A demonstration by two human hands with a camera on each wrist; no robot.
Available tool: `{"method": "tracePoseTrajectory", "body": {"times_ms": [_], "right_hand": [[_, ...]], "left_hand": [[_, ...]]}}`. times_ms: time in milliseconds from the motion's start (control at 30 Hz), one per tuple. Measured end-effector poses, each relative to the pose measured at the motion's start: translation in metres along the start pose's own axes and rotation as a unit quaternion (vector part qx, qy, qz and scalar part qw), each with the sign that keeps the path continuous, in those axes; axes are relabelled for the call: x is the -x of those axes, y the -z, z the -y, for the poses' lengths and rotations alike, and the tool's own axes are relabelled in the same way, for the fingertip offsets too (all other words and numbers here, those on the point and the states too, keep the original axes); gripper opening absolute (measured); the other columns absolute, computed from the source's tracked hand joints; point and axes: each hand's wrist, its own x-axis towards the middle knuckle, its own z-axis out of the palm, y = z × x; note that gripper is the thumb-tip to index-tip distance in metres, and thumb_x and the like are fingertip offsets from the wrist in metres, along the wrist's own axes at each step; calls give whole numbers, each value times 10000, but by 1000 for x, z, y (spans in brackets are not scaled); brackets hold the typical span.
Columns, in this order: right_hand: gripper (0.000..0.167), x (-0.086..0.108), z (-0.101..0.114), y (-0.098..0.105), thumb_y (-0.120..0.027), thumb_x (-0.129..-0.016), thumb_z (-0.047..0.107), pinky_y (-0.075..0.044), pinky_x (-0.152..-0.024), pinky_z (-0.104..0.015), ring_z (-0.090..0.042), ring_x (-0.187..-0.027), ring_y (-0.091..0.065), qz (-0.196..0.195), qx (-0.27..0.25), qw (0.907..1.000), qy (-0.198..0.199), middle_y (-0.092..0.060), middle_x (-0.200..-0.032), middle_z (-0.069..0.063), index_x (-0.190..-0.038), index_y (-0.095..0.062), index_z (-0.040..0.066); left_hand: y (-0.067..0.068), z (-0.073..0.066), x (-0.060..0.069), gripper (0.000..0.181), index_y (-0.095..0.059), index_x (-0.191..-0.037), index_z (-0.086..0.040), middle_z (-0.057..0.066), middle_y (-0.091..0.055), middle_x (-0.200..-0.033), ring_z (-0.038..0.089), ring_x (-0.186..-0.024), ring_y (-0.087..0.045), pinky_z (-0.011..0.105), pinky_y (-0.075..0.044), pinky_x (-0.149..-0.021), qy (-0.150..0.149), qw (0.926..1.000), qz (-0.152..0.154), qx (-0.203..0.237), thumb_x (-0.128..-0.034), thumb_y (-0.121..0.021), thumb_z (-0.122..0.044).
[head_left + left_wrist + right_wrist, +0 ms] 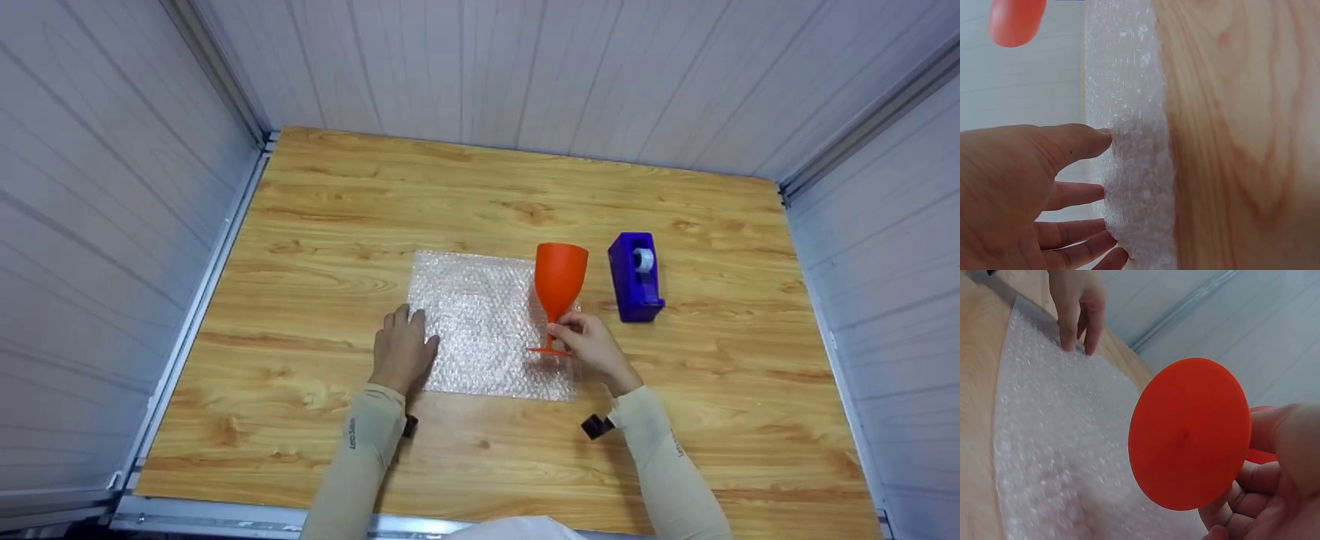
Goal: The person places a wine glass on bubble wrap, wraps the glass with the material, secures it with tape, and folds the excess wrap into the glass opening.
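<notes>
An orange-red goblet point(560, 274) stands upright in my right hand point(596, 349), which pinches its stem between thumb and fingers. In the right wrist view the round base point(1185, 433) of the goblet faces the camera and appears raised above the sheet. Beneath it a square of clear bubble wrap point(480, 322) lies flat on the table. My left hand point(403, 349) rests at the left edge of the wrap. In the left wrist view the fingertips point(1107, 140) touch the sheet, thumb and fingers spread apart.
A blue tape dispenser point(636, 289) with a roll of tape stands right of the wrap, close to the goblet. The wooden table point(322, 225) is enclosed by pale panels point(480, 75) at the back and both sides.
</notes>
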Motion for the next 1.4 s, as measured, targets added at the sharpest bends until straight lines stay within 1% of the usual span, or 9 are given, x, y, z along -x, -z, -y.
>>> {"method": "tracePoseTrajectory", "body": {"times_ms": [200,300,433,600,733,900,1200,1333,1400], "right_hand": [[218,-7,3,-13,-624,-985,43,-416,-584,-239,-184,-669,-494,325,-30,9995,43,-577,-745,-71,-968,-603,-174],[215,-11,3,-20,-620,-983,25,-424,-593,-246,-192,-674,-505,365,-18,9993,104,-605,-771,-121,-971,-598,-189],[246,-15,3,-35,-651,-977,74,-431,-610,-249,-206,-701,-521,331,-85,9994,101,-632,-832,-203,-978,-623,-170],[227,-22,6,-58,-680,-963,111,-452,-627,-254,-185,-708,-541,338,-17,9994,90,-655,-821,-118,-953,-665,-116],[197,-28,10,-75,-678,-961,114,-447,-631,-256,-180,-709,-538,482,27,9988,121,-655,-811,-73,-932,-680,-81],[191,-32,14,-91,-688,-958,148,-415,-635,-249,-153,-712,-507,539,67,9985,18,-642,-808,-44,-935,-696,-41],[213,-43,16,-115,-671,-968,120,-481,-680,-266,-174,-725,-564,760,-530,9955,-203,-666,-852,-138,-978,-683,-92],[233,-47,18,-125,-675,-966,125,-494,-700,-265,-162,-724,-570,834,-713,9935,-312,-669,-892,-187,-1021,-679,-101],[212,-49,18,-129,-678,-963,119,-489,-690,-264,-160,-717,-558,823,-849,9922,-405,-663,-890,-173,-1013,-684,-87]], "left_hand": [[0,-1,0,505,-591,-1318,29,285,-472,-1407,439,-1249,-474,539,-472,-911,-81,9999,-71,54,-940,-695,-288],[-1,0,0,471,-608,-1295,31,290,-495,-1376,446,-1214,-498,539,-491,-875,-190,9996,-218,-3,-951,-680,-282],[-2,2,-1,375,-627,-1265,26,283,-522,-1334,442,-1175,-522,539,-502,-845,-239,9990,-359,-87,-993,-614,-231],[-2,4,0,299,-644,-1240,13,267,-536,-1310,424,-1155,-538,521,-514,-829,-250,9987,-382,-213,-1017,-557,-168],[0,5,-1,291,-641,-1245,16,264,-532,-1312,416,-1158,-537,507,-521,-824,-290,9988,-324,-236,-1022,-543,-144],[3,8,-2,278,-657,-1233,14,273,-538,-1294,433,-1143,-542,530,-521,-821,-401,9985,-374,-51,-1026,-524,-114],[5,14,-4,234,-689,-1170,17,295,-554,-1239,456,-1120,-539,556,-488,-899,-588,9952,-556,546,-1001,-571,-93],[7,16,-5,235,-699,-1172,9,296,-549,-1250,457,-1141,-526,547,-468,-947,-558,9942,-462,794,-1000,-569,-86],[8,18,-6,244,-701,-1182,2,290,-545,-1259,450,-1151,-519,542,-461,-961,-537,9939,-377,885,-998,-568,-84]]}}
